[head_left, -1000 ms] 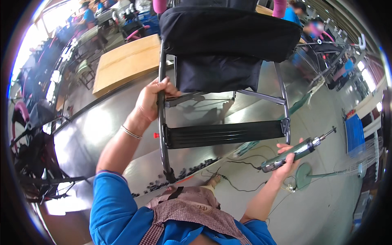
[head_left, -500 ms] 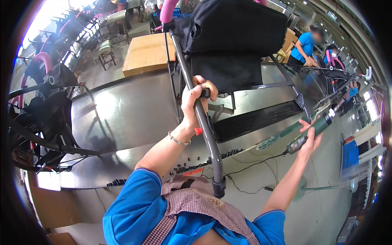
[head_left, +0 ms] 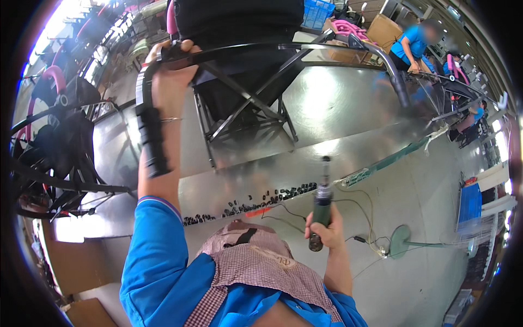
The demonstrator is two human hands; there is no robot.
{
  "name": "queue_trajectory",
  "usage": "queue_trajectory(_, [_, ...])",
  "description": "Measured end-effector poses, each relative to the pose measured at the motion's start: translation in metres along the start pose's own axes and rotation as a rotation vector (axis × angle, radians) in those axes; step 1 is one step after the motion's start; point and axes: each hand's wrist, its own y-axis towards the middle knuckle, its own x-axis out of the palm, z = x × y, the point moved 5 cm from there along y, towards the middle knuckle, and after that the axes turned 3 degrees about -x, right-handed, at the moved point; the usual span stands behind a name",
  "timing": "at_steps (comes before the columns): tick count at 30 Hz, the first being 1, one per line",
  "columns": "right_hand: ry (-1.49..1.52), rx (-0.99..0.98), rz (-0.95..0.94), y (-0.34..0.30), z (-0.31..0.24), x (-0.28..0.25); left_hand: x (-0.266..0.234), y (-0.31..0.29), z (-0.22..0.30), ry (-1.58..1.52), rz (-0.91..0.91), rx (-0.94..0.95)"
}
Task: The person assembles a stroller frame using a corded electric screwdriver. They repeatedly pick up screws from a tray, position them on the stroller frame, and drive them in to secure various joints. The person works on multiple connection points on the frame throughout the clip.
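Observation:
A stroller with a dark metal frame, crossed braces and black fabric stands tilted on the metal table. My left hand reaches far forward and is closed around a tube at the frame's upper left corner. In front of that forearm hangs a black-sleeved tube end. My right hand grips a dark green electric screwdriver near my apron, its bit pointing away from me. The tool's tip is apart from the stroller.
Several small black parts and a red strip lie along the table's near edge. Other strollers stand at left. Cords trail beside a green disc at right. A co-worker in blue works at far right.
The stroller has been turned, now showing its crossed braces. My left hand has moved forward and left with the frame. My right hand has brought the screwdriver left and closer to my body.

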Motion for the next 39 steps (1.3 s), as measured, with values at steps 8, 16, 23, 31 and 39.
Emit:
queue_trajectory(8, [-0.112,0.338,-0.416,0.016,0.061,0.043,0.010,-0.124,0.082,0.305,-0.226,-0.260])
queue_trajectory(16, [-0.132,0.369,-0.684,0.041,0.074,0.133,-0.021,-0.141,0.102,0.512,-0.174,-0.233])
queue_trajectory(23, [-0.398,0.081,-0.688,0.040,0.078,0.191,-0.153,-0.064,0.148,0.939,0.258,0.279])
queue_trajectory(31, [-0.267,0.384,-0.356,0.018,0.099,0.233,-0.166,-0.002,0.108,0.710,-0.025,-0.236])
queue_trajectory(39, [-0.253,0.285,-0.252,0.015,0.109,0.281,-0.164,0.003,0.089,0.196,0.032,-0.103])
